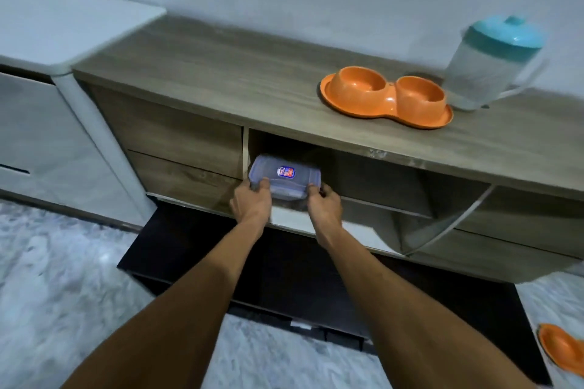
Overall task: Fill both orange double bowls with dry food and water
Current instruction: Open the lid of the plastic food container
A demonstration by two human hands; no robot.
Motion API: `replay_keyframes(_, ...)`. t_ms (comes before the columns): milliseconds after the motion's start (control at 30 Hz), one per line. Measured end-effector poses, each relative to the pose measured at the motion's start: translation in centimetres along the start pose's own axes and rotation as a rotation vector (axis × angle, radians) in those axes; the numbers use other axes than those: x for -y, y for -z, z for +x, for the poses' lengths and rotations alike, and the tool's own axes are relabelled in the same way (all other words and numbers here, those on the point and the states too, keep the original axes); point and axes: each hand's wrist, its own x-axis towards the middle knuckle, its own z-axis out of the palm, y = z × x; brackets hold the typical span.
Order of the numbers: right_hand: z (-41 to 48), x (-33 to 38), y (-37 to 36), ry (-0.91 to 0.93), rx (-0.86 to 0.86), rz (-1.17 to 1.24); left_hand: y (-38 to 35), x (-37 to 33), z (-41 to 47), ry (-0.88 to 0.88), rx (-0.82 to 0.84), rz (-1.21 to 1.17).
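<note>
An orange double bowl (pixel 386 97) sits on the wooden cabinet top (pixel 221 79), both cups looking empty. A clear jug with a teal lid (pixel 491 63) stands right behind it, at its right end. Part of a second orange double bowl (pixel 561 352) shows on the floor at the lower right edge. In the open shelf under the top lies a clear lidded plastic container (pixel 284 174) with a red and blue label. My left hand (pixel 251 202) grips its left front corner and my right hand (pixel 325 205) grips its right front corner. Its contents cannot be made out.
A white cabinet (pixel 57 38) adjoins the wooden one on the left. A dark lower panel (pixel 284 268) juts out below the shelf toward me. A curved divider (pixel 455 218) bounds the shelf on the right. The floor (pixel 63 278) is pale and marbled.
</note>
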Motion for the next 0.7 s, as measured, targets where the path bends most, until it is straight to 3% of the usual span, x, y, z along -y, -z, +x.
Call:
replay_keyframes(200, -8.1, 4.1, 3.4, -0.072, 0.052, 0.012, 4.7, -4.0, -8.7, 0.045, -0.045, 0.008)
replay_keyframes(400, -12.8, 9.6, 6.6, -0.027, 0.103, 0.044, 7.6, -9.9, -14.1, 0.004, -0.113, 0.008)
replay_keyframes(700, -11.7, 18.2, 7.1, 0.056, 0.122, 0.030, 8.4, -17.3, -12.5, -0.095, -0.173, -0.022)
